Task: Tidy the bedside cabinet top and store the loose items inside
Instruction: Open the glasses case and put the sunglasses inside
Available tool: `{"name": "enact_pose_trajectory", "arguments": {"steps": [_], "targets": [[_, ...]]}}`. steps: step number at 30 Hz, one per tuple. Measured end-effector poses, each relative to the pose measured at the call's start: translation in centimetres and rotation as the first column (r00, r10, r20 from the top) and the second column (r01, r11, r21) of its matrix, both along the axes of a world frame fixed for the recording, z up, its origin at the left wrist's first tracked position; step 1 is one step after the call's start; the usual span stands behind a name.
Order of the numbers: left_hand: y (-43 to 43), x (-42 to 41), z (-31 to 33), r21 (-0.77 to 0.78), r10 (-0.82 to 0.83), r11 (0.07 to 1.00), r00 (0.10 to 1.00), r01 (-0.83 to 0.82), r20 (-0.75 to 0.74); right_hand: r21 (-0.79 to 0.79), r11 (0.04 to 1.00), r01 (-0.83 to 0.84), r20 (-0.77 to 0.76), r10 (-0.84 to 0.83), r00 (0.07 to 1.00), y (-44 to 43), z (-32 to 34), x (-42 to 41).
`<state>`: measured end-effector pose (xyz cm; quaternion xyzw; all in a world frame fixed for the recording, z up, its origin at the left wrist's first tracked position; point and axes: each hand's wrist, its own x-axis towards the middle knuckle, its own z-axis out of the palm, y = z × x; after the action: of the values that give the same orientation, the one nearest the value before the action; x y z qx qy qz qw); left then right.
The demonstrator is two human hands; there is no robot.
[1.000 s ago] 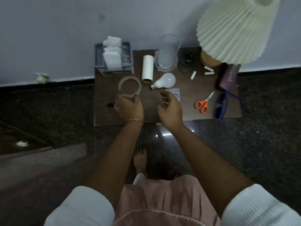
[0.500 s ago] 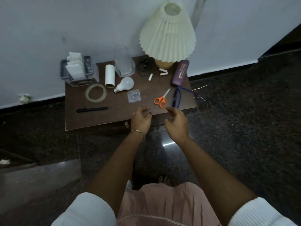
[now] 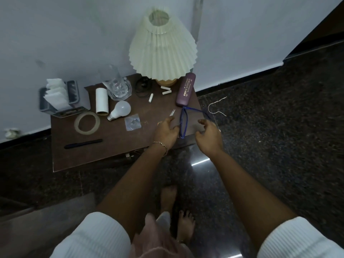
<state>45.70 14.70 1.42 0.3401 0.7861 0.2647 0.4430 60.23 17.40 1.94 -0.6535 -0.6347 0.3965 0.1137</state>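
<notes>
- Pale bluish-white wall (image 3: 74,34) at the back, plain paint with a couple of faint smudges.
- Thin vertical strip (image 3: 196,34) runs up it behind the lamp, can't tell what it is.
- Black skirting (image 3: 242,83) along the bottom of the wall.
- Floor (image 3: 279,155) is dark, speckled polished stone with a bright streak of glare (image 3: 200,162).
- Small dark-brown wooden worktop (image 3: 115,148) pushed up against the wall.
- Cream pleated lamp (image 3: 163,53) at its back right corner, looks unlit.
- Room's pretty dim overall.
</notes>
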Motion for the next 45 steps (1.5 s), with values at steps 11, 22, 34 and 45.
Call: {"name": "enact_pose_trajectory", "arguments": {"steps": [11, 22, 34, 45], "targets": [[10.6, -0.5, -2.8, -0.015, -0.081, 0.997, 0.976, 0.080, -0.201, -0.096, 0.995, 0.035, -0.102, -0.044, 0.994, 9.3, -2.0, -2.3], [13.9, -0.3, -3.1, -0.086, -0.066, 0.996, 0.942, 0.039, -0.328, -0.176, 0.982, 0.068, -0.167, -0.098, 0.981, 13.3, -4.4, -4.5], [13.3, -0.2, -1.4, -0.053, -0.069, 0.997, 0.945, 0.055, -0.321, -0.254, 0.943, 0.216, -0.321, -0.292, 0.901, 12.5, -3.7, -4.4], [8.5, 3.8, 5.1, 0.080, 0.050, 0.995, 0.999, -0.051, 0.018, -0.337, 0.839, 0.427, -0.553, -0.543, 0.632, 7.1, 2.4, -0.3]]}}
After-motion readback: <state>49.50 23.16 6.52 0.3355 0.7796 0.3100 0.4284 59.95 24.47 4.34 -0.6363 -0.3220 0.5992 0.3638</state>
